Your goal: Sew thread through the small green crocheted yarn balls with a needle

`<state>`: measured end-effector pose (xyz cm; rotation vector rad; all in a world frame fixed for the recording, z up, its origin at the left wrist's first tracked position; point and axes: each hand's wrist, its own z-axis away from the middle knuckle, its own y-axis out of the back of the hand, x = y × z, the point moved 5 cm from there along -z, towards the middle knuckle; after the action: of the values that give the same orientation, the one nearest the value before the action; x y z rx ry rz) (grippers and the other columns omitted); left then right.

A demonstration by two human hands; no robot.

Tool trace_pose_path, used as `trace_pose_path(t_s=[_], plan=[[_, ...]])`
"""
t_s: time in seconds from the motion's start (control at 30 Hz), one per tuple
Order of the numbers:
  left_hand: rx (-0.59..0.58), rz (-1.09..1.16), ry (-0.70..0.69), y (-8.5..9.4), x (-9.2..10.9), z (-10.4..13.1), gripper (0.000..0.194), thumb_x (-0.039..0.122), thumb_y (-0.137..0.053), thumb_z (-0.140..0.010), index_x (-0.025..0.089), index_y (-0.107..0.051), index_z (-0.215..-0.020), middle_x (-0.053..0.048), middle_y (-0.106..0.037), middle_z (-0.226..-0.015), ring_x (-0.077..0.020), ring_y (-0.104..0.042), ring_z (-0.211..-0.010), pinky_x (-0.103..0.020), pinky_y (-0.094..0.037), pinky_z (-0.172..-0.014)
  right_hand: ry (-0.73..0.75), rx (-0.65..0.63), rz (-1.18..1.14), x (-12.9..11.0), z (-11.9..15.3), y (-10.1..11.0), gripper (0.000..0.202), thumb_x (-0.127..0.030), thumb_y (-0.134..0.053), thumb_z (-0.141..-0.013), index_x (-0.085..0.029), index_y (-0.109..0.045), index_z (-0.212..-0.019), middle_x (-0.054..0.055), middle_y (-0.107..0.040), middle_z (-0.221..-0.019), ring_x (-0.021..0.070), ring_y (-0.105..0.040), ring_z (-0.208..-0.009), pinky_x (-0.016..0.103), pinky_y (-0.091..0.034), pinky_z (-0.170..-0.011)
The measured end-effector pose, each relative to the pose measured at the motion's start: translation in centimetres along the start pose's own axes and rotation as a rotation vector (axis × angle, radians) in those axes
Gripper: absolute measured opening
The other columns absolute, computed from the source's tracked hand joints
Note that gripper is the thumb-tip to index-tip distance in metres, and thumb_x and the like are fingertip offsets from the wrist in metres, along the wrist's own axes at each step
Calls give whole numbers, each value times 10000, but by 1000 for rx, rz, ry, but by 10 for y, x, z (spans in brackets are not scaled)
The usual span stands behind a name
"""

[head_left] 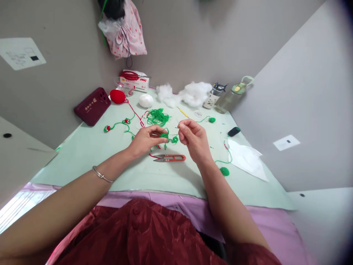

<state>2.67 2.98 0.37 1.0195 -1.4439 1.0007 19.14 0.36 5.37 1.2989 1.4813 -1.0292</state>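
Observation:
My left hand pinches a small green crochet piece between thumb and fingers above the table. Beside that piece hangs a little green crochet ring. My right hand is closed in a pinch, with a thin strand running from its fingertips toward the green piece; whether a needle is in it is too small to tell. Below both hands lie orange-handled thread snips, blades pointing left. Just beyond my left hand rests a tangle of green yarn.
Red yarn, white yarn and fluffy stuffing line the back. A maroon phone leans at left. A water bottle and pen cup stand back right. A white sheet and green ball lie right.

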Motion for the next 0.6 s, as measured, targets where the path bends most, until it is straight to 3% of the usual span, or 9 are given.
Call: trace_pose_path(t_s=[0.1, 0.2, 0.3, 0.6], plan=[[18, 49, -25, 5, -2, -2, 401, 356, -910, -578, 172, -701, -867, -49, -735, -998, -212, -687, -901, -383, -563, -871, 148, 38, 303, -6, 3, 2, 176, -363, -696, -897, -206, -668, -822, -11, -575, -707, 104, -459, -595, 262, -373, -564], [31, 65, -48, 7, -2, -3, 397, 331, -909, -590, 176, -707, -895, -40, -728, -987, -204, -685, -915, -388, -557, -914, 338, 87, 610, -10, 9, 1, 89, -253, -690, -901, -212, -710, -825, 7, -572, -766, 128, -497, -674, 281, -415, -641], [45, 72, -48, 8, 0, -3, 400, 315, -912, -584, 176, -693, -889, -41, -726, -996, -198, -679, -916, -388, -562, -913, 418, 80, 823, -8, 12, -1, 97, -199, -656, -921, -213, -713, -844, 10, -554, -757, 140, -518, -685, 291, -419, -660], [82, 74, -50, 9, 2, -2, 424, 311, -916, -560, 174, -661, -870, -44, -725, -992, -196, -676, -905, -388, -568, -890, 459, 5, 1000, -6, 13, -4, 117, -189, -625, -944, -204, -701, -855, 20, -560, -753, 157, -538, -708, 287, -422, -671]])
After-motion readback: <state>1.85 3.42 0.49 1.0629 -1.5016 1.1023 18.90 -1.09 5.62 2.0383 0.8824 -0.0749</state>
